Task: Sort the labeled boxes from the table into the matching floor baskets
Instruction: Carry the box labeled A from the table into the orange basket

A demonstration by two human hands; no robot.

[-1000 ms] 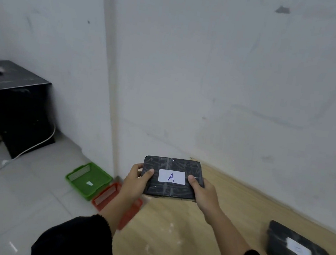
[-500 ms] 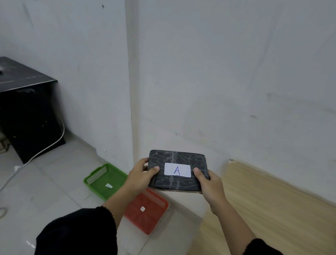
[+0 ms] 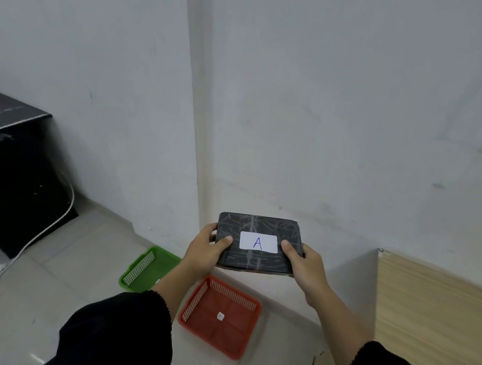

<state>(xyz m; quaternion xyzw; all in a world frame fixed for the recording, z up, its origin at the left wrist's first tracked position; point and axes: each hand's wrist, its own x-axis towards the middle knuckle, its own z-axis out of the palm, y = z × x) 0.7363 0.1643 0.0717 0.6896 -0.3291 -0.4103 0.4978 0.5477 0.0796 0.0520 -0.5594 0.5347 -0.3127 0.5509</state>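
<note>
A flat black box (image 3: 256, 262) with a white label reading "A" is held level in the air in front of me. My left hand (image 3: 205, 247) grips its left edge and my right hand (image 3: 304, 263) grips its right edge, thumbs on top. Below it on the floor sits an orange basket (image 3: 234, 336) with a small white tag inside. A green basket (image 3: 145, 273) lies just left of it, partly hidden by my left forearm. The wooden table (image 3: 434, 321) shows at the right edge.
A black cabinet (image 3: 3, 173) stands at the left wall, with a white cable (image 3: 38, 237) trailing over the grey tile floor. A white wall corner rises right behind the baskets.
My view has swung left, away from the table, with the box still held in both hands. The second box on the table has left the view. The orange basket is now in full view below the box.
</note>
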